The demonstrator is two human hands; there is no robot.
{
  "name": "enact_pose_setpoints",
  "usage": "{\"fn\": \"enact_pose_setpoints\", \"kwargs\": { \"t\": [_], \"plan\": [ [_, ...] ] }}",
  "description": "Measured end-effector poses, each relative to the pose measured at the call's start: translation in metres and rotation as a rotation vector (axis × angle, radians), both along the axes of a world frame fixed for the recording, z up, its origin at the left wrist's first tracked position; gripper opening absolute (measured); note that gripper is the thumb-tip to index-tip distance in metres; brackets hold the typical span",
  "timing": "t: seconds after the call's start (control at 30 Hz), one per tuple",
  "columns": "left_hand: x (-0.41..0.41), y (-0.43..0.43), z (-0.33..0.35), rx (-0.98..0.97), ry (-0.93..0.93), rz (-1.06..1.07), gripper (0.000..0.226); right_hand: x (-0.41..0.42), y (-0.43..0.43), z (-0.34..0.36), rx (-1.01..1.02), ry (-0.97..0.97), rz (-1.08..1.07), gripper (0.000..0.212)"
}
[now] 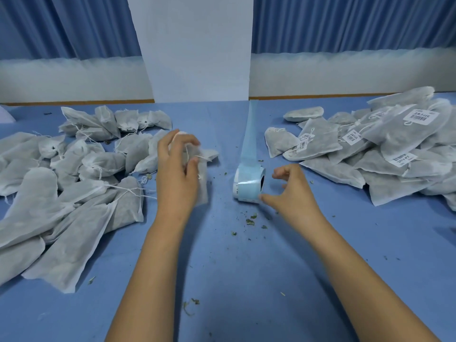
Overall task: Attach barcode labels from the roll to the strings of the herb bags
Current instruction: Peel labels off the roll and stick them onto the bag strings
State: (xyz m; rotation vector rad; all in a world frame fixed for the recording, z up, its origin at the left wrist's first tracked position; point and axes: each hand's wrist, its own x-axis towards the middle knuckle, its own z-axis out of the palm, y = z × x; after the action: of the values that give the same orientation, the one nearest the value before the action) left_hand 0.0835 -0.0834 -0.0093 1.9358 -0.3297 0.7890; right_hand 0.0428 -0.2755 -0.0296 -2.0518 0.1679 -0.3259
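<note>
The job looked well under way but not near its end. On the right of the blue-covered table (234, 267) lay a heap of grey mesh herb bags already tagged (357, 169), white barcode labels (421, 117) showing on their strings. On the left sat a heap of the same bags with bare white strings (81, 183), about as large, so much was left to do.

The person's left hand (177, 169) was curled round one untagged herb bag (204, 186), holding it above the table just right of the left heap, its string near the fingertips. The right hand (293, 191) was spread loosely, gripping nothing, its thumb tip touching the near edge of the small roll of labels on pale blue backing (248, 185), which lay at the table's middle between the two hands. I judged that a label was about to be peeled.

A long strip of spent blue backing (250, 134) trailed from the roll toward the far edge. Green herb crumbs (250, 219) littered the cloth near the roll. Nothing blocked the reach.
</note>
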Motion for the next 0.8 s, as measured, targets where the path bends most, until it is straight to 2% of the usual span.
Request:
{"fn": "enact_pose_setpoints", "kwargs": {
  "t": [0.07, 0.13, 0.2, 0.3, 0.37, 0.47, 0.57, 0.6, 0.67, 0.73, 0.8],
  "plan": [
    [0.001, -0.001, -0.005, 0.075, 0.045, 0.022, 0.035, 0.007, -0.002, -0.008, 0.009, 0.136, 0.104, 0.066],
    [0.001, -0.005, -0.012, 0.164, 0.047, -0.023, 0.034, 0.012, 0.002, -0.015, 0.007, 0.153, 0.14, 0.073],
    [0.001, -0.009, -0.018, 0.256, 0.084, -0.028, 0.036, 0.017, 0.004, -0.018, -0.046, 0.12, 0.09, 0.067],
    [0.002, -0.012, -0.025, 0.419, 0.279, 0.054, 0.031, 0.019, 0.005, -0.019, -0.074, 0.063, 0.076, 0.046],
    [0.003, -0.016, -0.028, 0.509, 0.341, -0.022, 0.032, 0.019, 0.007, -0.019, -0.067, 0.046, 0.115, 0.035],
    [0.004, -0.02, -0.026, 0.441, 0.327, -0.154, 0.029, 0.019, 0.008, -0.019, -0.001, 0.017, 0.11, 0.024],
    [0.005, -0.018, -0.024, 0.34, 0.317, -0.172, 0.03, 0.018, 0.007, -0.016, 0.221, 0.04, 0.131, 0.015],
    [0.005, -0.018, -0.023, 0.31, 0.314, -0.152, 0.032, 0.017, 0.008, -0.015, 0.29, 0.054, 0.142, 0.017],
    [0.003, -0.017, -0.02, 0.256, 0.267, -0.069, 0.032, 0.015, 0.01, -0.014, 0.374, 0.084, 0.149, 0.036],
    [0.001, -0.016, -0.015, 0.193, 0.134, -0.039, 0.028, 0.013, 0.012, -0.012, 0.413, 0.122, 0.146, 0.052],
    [0.0, -0.015, -0.012, 0.189, 0.015, -0.159, 0.028, 0.013, 0.014, -0.013, 0.419, 0.142, 0.121, 0.044]
  ]
}}
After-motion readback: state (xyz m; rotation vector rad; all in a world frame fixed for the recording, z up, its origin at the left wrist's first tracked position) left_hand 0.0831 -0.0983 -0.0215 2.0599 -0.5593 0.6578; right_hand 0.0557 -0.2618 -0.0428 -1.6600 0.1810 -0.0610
